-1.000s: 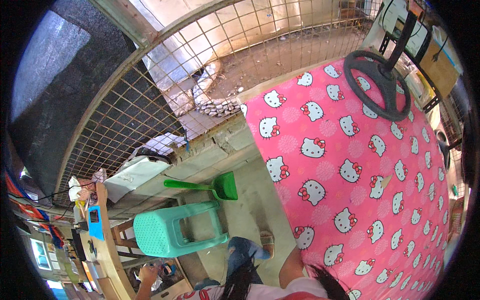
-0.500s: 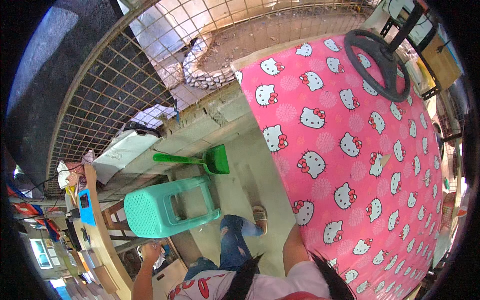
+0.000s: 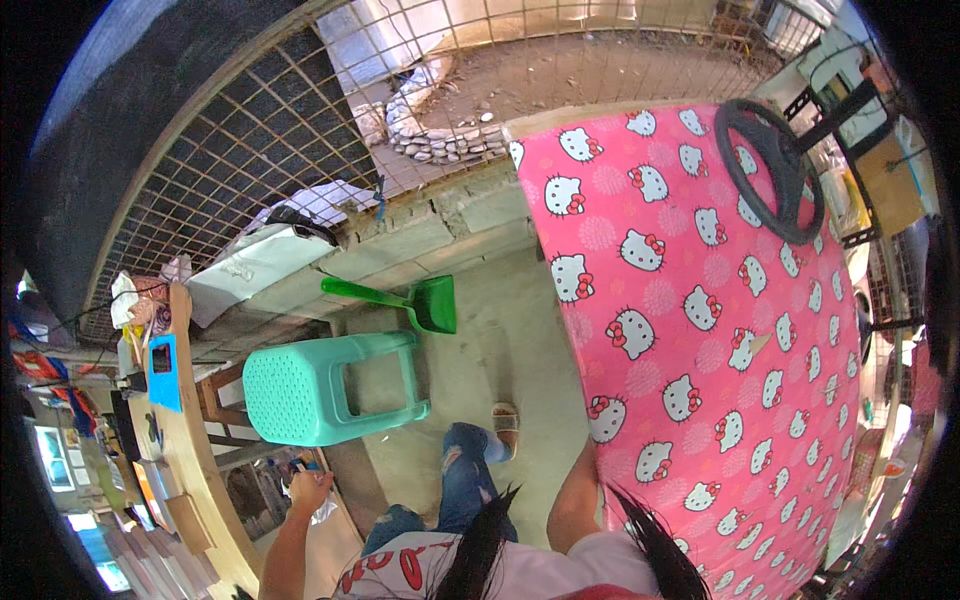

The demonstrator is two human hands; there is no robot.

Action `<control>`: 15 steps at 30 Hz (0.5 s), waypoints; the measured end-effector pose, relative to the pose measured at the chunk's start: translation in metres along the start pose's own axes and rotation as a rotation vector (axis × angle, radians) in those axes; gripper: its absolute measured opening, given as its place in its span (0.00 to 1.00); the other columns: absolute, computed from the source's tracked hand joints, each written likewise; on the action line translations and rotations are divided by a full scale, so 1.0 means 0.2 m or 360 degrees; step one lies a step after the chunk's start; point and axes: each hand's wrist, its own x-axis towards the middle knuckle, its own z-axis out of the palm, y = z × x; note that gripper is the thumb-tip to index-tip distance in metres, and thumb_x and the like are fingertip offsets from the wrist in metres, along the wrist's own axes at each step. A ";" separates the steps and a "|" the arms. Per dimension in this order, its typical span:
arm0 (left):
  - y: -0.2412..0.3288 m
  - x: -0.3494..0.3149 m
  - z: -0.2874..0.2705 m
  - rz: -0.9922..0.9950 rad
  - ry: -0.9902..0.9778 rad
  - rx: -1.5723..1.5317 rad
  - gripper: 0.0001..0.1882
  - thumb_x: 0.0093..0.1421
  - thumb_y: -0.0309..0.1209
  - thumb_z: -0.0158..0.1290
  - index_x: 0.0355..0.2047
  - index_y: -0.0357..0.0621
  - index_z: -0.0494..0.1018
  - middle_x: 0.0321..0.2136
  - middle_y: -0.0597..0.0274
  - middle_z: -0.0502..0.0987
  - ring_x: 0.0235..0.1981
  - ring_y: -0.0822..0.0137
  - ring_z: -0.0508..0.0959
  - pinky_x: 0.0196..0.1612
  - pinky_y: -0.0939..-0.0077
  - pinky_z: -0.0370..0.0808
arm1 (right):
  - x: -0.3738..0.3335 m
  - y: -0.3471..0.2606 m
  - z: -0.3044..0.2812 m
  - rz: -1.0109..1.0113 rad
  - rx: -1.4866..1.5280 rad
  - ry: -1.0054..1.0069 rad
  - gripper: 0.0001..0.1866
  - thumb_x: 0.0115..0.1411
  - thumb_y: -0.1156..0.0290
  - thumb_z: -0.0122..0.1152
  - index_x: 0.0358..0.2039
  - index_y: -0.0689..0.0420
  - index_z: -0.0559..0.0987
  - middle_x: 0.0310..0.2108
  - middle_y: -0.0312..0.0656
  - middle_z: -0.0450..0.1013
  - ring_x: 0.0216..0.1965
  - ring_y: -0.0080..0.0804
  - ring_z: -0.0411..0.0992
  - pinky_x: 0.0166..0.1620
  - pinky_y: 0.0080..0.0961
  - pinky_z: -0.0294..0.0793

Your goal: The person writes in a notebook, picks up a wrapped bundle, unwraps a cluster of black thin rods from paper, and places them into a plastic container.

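My left hand (image 3: 310, 488) is low on the left, between the wooden table's edge and my leg, with its fingers curled closed. Small dark and shiny bits show around the fingers. Whether they are held or lie behind the hand I cannot make out. My right forearm (image 3: 575, 503) reaches to the left edge of the pink cat-patterned table cover (image 3: 680, 330), and the hand itself is hidden there. A turquoise plastic stool (image 3: 335, 390) lies tipped on its side ahead of my left hand. Beyond it, a green dustpan (image 3: 432, 304) rests on the floor by the low wall.
A wooden table (image 3: 200, 480) with a blue board (image 3: 165, 373) runs along the left. Wire mesh (image 3: 240, 130) stands above a low block wall (image 3: 430, 232). A black steering-wheel-shaped ring (image 3: 770, 170) stands over the covered table's far right corner. My sandalled foot (image 3: 505, 430) is on the concrete floor.
The whole view has shifted slightly, so the covered table sits a little lower and farther right. My left hand appears slightly higher in view, still curled. The stool and dustpan keep their places.
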 end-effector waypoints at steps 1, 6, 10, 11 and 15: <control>0.03 0.00 -0.01 0.0095 0.0089 0.0101 0.18 0.55 0.49 0.54 0.26 0.49 0.82 0.23 0.50 0.80 0.26 0.50 0.80 0.33 0.56 0.77 | -0.03 0.01 -0.01 -0.0007 -0.0017 -0.0002 0.20 0.54 0.59 0.62 0.41 0.62 0.76 0.39 0.57 0.74 0.41 0.57 0.73 0.46 0.46 0.69; -0.13 0.20 0.42 0.0721 -0.0039 0.0165 0.22 0.58 0.49 0.48 0.26 0.47 0.82 0.24 0.47 0.78 0.27 0.45 0.79 0.32 0.52 0.75 | -0.21 0.01 -0.06 -0.0098 -0.0069 0.0031 0.20 0.54 0.59 0.62 0.40 0.62 0.77 0.38 0.57 0.75 0.41 0.57 0.73 0.46 0.46 0.69; 0.59 0.31 0.58 0.0824 -0.0554 -0.0506 0.19 0.59 0.44 0.49 0.32 0.40 0.79 0.24 0.47 0.77 0.27 0.46 0.77 0.32 0.51 0.72 | -0.27 0.10 -0.06 -0.0301 -0.0138 0.0212 0.19 0.54 0.59 0.62 0.39 0.62 0.78 0.37 0.58 0.75 0.41 0.57 0.73 0.46 0.46 0.68; 0.76 0.36 0.66 0.1331 -0.0372 -0.0335 0.19 0.58 0.44 0.51 0.33 0.39 0.77 0.27 0.48 0.77 0.28 0.48 0.77 0.32 0.54 0.72 | -0.32 0.10 -0.05 -0.0417 -0.0118 0.0279 0.19 0.54 0.59 0.62 0.39 0.62 0.78 0.37 0.58 0.75 0.41 0.57 0.73 0.46 0.46 0.68; 1.40 0.49 1.06 0.0826 -0.0409 -0.1344 0.17 0.58 0.45 0.53 0.33 0.43 0.77 0.23 0.53 0.77 0.26 0.56 0.78 0.30 0.60 0.74 | -0.51 -0.06 -0.13 -0.0721 -0.0036 0.0144 0.18 0.54 0.60 0.63 0.38 0.62 0.78 0.35 0.58 0.75 0.40 0.58 0.73 0.45 0.46 0.69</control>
